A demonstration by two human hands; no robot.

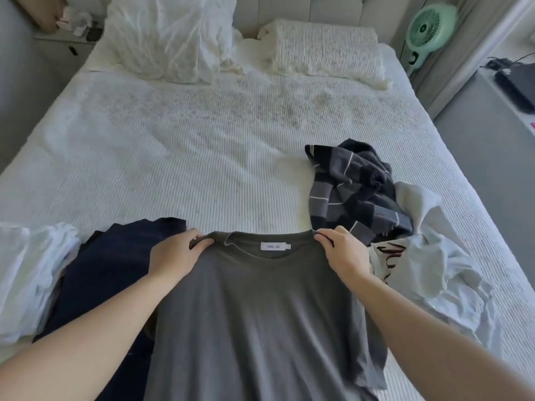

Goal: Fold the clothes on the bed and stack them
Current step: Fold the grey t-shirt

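I have the grey T-shirt (260, 308) at lower centre, left hand (173, 253) and right hand (343, 253) each pinching a shoulder by the collar (label up). If one pinch slips it skews onto the striped garment (353, 186) beyond, right of centre.

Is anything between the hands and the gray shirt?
No. The left hand and the right hand each pinch the gray shirt at its shoulders, beside the collar. Nothing sits between them and the cloth.
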